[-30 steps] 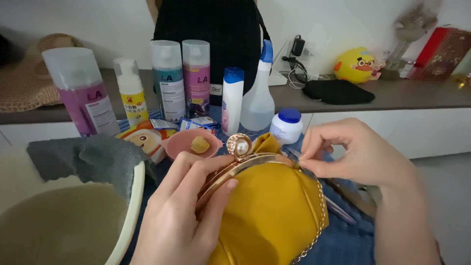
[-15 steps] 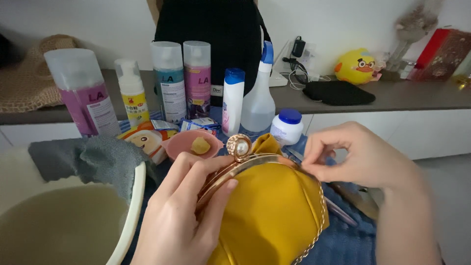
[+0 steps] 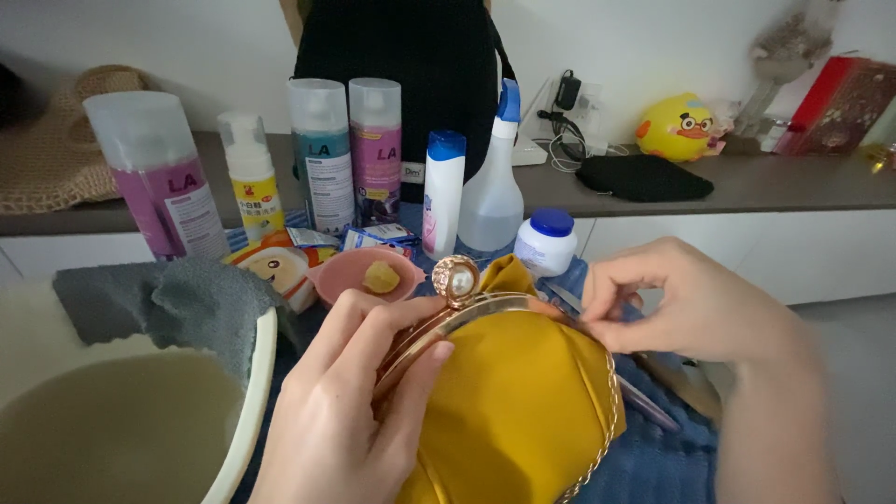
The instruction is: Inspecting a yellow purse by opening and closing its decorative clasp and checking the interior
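A yellow fabric clutch purse (image 3: 523, 411) with a gold metal frame and a pearl clasp (image 3: 460, 278) lies on a blue cloth in front of me. My left hand (image 3: 350, 411) grips the purse's frame on its left side, thumb along the rim. My right hand (image 3: 686, 308) pinches the right end of the frame with closed fingertips. A gold chain (image 3: 611, 420) runs down the purse's right edge.
A cream basin (image 3: 131, 439) with a grey towel (image 3: 177, 299) over its rim sits at left. Behind stand several bottles, a spray bottle (image 3: 493, 187), a white jar with blue lid (image 3: 546, 241), a pink dish (image 3: 364, 275). A black bag and yellow toy (image 3: 677, 126) sit on the shelf.
My right hand's fingers have closed down onto the right end of the purse frame. The left hand and purse have barely moved.
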